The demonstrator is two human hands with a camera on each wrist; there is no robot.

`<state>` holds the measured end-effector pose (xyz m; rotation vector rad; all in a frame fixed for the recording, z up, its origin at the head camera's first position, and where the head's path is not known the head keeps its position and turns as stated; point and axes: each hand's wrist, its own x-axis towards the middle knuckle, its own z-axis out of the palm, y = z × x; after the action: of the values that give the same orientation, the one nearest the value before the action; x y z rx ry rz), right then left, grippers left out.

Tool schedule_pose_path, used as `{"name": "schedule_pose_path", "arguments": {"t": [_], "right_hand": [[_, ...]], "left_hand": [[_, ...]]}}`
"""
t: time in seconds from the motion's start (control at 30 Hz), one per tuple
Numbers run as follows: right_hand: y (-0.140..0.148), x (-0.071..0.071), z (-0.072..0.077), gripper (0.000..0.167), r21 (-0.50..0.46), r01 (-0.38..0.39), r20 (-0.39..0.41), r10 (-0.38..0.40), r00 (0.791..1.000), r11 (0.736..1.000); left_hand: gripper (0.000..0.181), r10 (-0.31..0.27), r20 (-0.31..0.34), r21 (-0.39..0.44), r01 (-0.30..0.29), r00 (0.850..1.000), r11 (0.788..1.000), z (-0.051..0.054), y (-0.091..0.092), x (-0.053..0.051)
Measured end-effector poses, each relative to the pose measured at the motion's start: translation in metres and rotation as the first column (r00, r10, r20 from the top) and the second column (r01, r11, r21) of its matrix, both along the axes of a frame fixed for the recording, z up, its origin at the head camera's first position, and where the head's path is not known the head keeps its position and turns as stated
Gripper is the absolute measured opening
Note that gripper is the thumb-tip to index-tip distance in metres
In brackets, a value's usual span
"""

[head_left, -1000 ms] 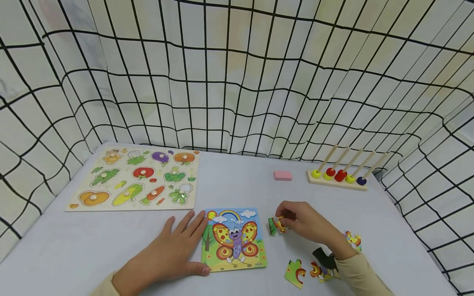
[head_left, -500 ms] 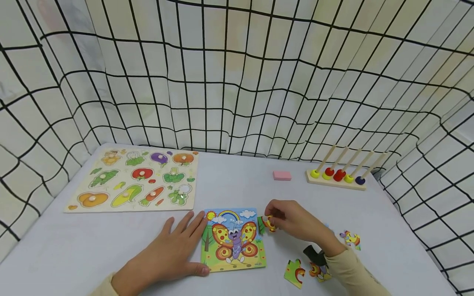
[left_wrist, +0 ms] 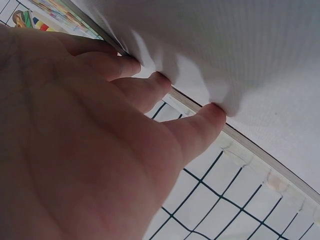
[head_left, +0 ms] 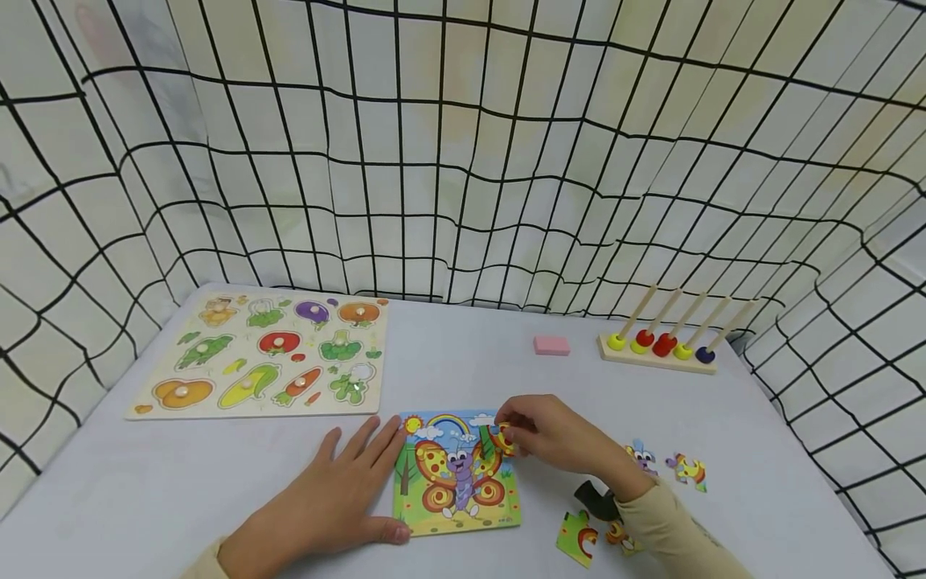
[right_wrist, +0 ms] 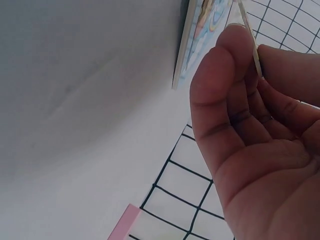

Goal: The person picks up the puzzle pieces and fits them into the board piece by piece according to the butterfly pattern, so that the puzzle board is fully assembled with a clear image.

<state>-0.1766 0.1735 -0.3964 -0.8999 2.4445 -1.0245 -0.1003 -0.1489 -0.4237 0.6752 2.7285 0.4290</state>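
Observation:
The square butterfly picture board [head_left: 457,474] lies flat on the table. My left hand [head_left: 329,486] rests with spread fingers at its left edge; in the left wrist view the left hand [left_wrist: 100,130] has its fingertips on the white surface. Over the board's upper right part, my right hand [head_left: 560,434] pinches a green and orange puzzle piece [head_left: 487,442] between thumb and fingers. The right wrist view shows the right hand [right_wrist: 260,125] holding the thin piece [right_wrist: 252,45] edge-on, beside the board [right_wrist: 184,50].
Loose puzzle pieces, one green [head_left: 576,537] and one yellow [head_left: 689,471], lie to the right, others partly behind the right arm. A vegetable board [head_left: 242,406] is back left, a pink block [head_left: 551,346] and a bead stand [head_left: 654,362] back right. Black netting [head_left: 441,165] rises behind the table.
My right hand has moved left with the puzzle piece, from beside the board to over its upper right part. The left hand has stayed in place.

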Motion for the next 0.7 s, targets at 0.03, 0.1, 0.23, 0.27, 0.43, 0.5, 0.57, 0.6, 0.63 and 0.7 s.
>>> {"name": "schedule_pose_path", "arguments": {"t": [0.03,0.1,0.23,0.27,0.43,0.5,0.57,0.6,0.63,0.7], "right_hand": [[-0.001,0.0,0.0,0.01,0.003,-0.003,-0.003,0.003,1.0,1.0],[-0.004,-0.001,0.0,0.009,0.005,-0.011,-0.012,0.011,1.0,1.0],[-0.01,-0.001,-0.001,0.007,-0.004,-0.037,-0.031,0.037,0.999,0.999],[-0.012,-0.002,-0.001,0.007,-0.006,-0.043,-0.032,0.043,0.999,0.999],[-0.022,-0.002,-0.002,0.006,0.0,-0.072,-0.053,0.072,0.996,0.997],[-0.026,-0.002,-0.002,0.005,0.007,-0.081,-0.057,0.081,0.995,0.997],[-0.029,-0.002,-0.001,0.005,0.012,-0.089,-0.059,0.09,0.994,0.996],[-0.031,-0.002,-0.001,0.005,0.014,-0.091,-0.058,0.092,0.994,0.996],[-0.032,-0.002,-0.001,0.005,0.013,-0.095,-0.051,0.095,0.994,0.995],[-0.035,-0.002,0.0,0.005,0.016,-0.1,-0.059,0.101,0.993,0.995]], "left_hand": [[0.123,-0.001,0.0,0.002,0.001,1.0,1.0,0.0,0.0,0.0],[0.123,-0.002,0.0,0.002,0.002,1.0,1.0,0.0,0.0,0.0],[0.123,0.001,0.0,0.001,-0.001,1.0,1.0,-0.001,0.0,0.0],[0.123,0.002,0.0,0.001,-0.002,1.0,1.0,-0.001,0.0,0.0],[0.123,0.005,0.0,-0.002,-0.005,1.0,1.0,-0.001,0.0,0.0],[0.123,0.006,0.004,0.002,-0.006,1.0,1.0,-0.001,0.0,0.0],[0.123,0.006,0.006,0.003,-0.006,1.0,1.0,-0.001,0.0,0.0],[0.123,0.007,0.005,0.003,-0.007,1.0,1.0,-0.001,0.0,0.0],[0.123,0.006,0.005,0.003,-0.006,1.0,1.0,-0.001,0.0,0.0],[0.123,0.003,-0.001,0.004,-0.003,1.0,1.0,-0.001,0.0,0.0]]}}
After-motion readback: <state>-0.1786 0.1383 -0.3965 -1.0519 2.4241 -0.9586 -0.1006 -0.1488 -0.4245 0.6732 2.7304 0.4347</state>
